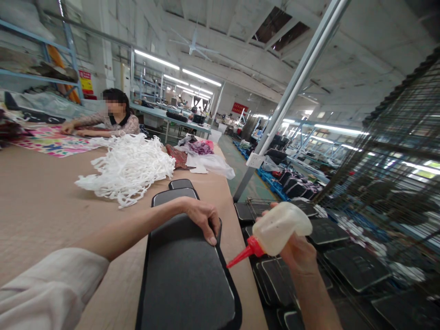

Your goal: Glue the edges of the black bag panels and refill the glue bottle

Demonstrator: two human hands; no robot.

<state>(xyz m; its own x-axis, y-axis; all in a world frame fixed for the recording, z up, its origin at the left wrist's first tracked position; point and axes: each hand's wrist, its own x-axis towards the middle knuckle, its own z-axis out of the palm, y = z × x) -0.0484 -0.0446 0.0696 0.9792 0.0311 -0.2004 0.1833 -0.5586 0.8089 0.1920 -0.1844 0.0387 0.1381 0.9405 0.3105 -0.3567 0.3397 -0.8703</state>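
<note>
My right hand (298, 251) is closed round a squeeze bottle (280, 228) of cloudy, pale plastic with a red pointed nozzle. The bottle is tipped over, so its tip is close to the right edge of a long black padded panel (185, 275) on the table. A thin whitish line runs along part of that panel's edge. With fingers bent over the same edge, my left hand (203, 219) grips the panel, thumb on top. Other black panels (173, 196) lie beyond my left wrist, partly hidden by it.
A heap of white strips (129, 165) sits on the brown-covered table (51, 197). Across it, a person (118, 114) handles colourful printed fabric (57, 141). To the right, several black panels (355, 266) rest on a rack beside a metal post (275, 123).
</note>
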